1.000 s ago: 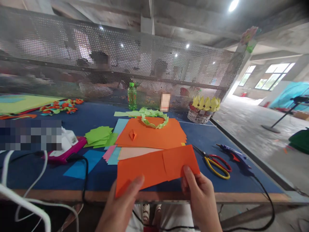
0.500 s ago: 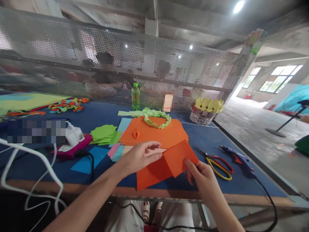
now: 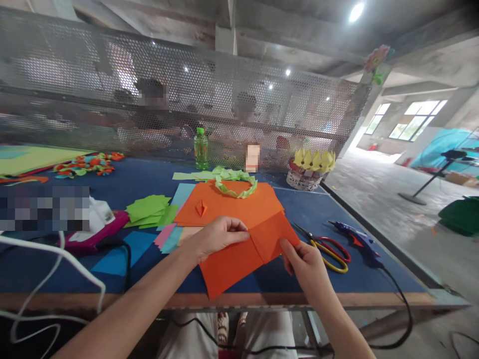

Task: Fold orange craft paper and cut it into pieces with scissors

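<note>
Near the front edge of the table I hold a sheet of orange paper (image 3: 232,267) with a crease or edge line running across it. My left hand (image 3: 222,237) is closed on its upper edge near the middle, fingers curled and thumb at the line. My right hand (image 3: 303,257) pinches the paper's right corner between thumb and fingers. Just beyond lies a stack of orange paper (image 3: 220,214), with a small folded orange piece (image 3: 201,208) and a pale green folded-paper ring (image 3: 236,187) on it. Scissors (image 3: 329,254) with red and yellow handles lie right of my right hand.
A blue glue gun (image 3: 361,244) lies at the right, its cord hanging over the edge. Green paper squares (image 3: 147,210), a blue sheet (image 3: 125,252) and a pink power strip (image 3: 112,230) are at left. A green bottle (image 3: 201,149) and a basket (image 3: 305,177) stand by the mesh screen.
My left hand has come down onto the orange paper, which now lies flatter and opened out between both hands. My right hand keeps its pinch. The view has shifted slightly.
</note>
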A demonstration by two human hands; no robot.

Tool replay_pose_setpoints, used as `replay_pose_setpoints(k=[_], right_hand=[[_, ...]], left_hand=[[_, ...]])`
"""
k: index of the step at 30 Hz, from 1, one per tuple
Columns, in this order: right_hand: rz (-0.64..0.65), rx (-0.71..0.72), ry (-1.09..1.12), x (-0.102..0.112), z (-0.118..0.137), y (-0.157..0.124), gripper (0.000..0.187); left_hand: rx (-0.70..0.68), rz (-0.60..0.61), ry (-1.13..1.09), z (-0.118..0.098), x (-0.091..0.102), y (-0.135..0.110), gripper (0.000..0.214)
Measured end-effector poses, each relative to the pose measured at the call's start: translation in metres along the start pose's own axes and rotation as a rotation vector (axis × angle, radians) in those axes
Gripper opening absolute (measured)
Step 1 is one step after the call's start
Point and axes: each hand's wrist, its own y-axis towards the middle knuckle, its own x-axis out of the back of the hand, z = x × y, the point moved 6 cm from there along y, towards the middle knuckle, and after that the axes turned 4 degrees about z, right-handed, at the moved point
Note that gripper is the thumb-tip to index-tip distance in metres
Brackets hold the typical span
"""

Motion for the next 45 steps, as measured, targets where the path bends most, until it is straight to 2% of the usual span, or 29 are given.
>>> replay_pose_setpoints(k=[9, 13, 19, 27, 31, 33, 35, 37, 39, 40, 42, 45], right_hand=[[-0.023, 0.018, -0.022, 0.0, -0.002, 0.002, 0.051], [-0.024, 0.027, -0.029, 0.0, -0.003, 0.002, 0.052], [-0.027, 0.03, -0.038, 0.001, -0.002, 0.002, 0.054], [-0.009, 0.025, -0.055, -0.002, -0.004, 0.0, 0.053], [0.023, 0.057, -0.074, 0.002, 0.002, -0.003, 0.053], [0.02, 0.097, -0.088, 0.014, 0.007, -0.003, 0.051], [-0.017, 0.15, -0.188, 0.036, 0.008, -0.002, 0.045], [-0.066, 0.195, -0.465, 0.062, 0.004, -0.001, 0.038], [-0.096, 0.194, -0.84, 0.087, -0.007, 0.0, 0.036], [-0.098, 0.181, -0.913, 0.099, -0.015, 0.001, 0.036], [-0.103, 0.154, -0.993, 0.119, -0.03, 0.002, 0.04], [-0.065, 0.125, -1.03, 0.134, -0.044, 0.006, 0.04]], left_hand=[[0.054, 0.048, -0.052, 0.003, -0.005, 0.001, 0.04], [0.047, 0.045, -0.049, 0.002, -0.006, 0.002, 0.036], [0.033, 0.11, -0.035, -0.003, -0.011, -0.002, 0.037], [0.043, 0.035, 0.005, 0.002, -0.009, 0.002, 0.033], [0.061, 0.012, 0.023, 0.003, -0.008, 0.003, 0.029], [0.062, -0.009, 0.026, 0.003, -0.005, 0.002, 0.034], [0.059, -0.031, 0.028, 0.003, -0.002, 0.002, 0.037], [0.059, -0.046, 0.028, 0.005, 0.001, 0.001, 0.038], [0.06, -0.056, 0.027, 0.007, 0.004, 0.002, 0.038], [0.061, -0.061, 0.027, 0.008, 0.005, 0.002, 0.038], [0.062, -0.072, 0.032, 0.009, 0.006, 0.003, 0.038], [0.062, -0.085, 0.045, 0.009, 0.007, 0.004, 0.038]])
